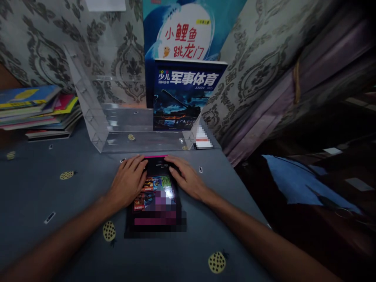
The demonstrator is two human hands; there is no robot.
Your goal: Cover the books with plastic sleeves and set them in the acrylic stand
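Note:
A dark book point(155, 192) with a pink top edge and small coloured pictures on its cover lies flat on the grey-blue tablecloth point(58, 203). My left hand point(127, 181) rests on its upper left side, fingers curled over the far edge. At the book's upper right side my right hand point(186, 178) lies the same way. Just beyond the book stands a clear acrylic book holder point(96, 117). A dark blue book with a tank on its cover point(182, 96) stands upright in the holder's right end, and a taller blue-and-white picture book point(182, 31) stands behind it.
A stack of thin colourful books point(38, 111) lies at the far left of the table. Patterned wallpaper point(117, 51) backs the table. The table's right edge drops off to a dark area with a curtain point(308, 90) and blue cloth point(296, 180).

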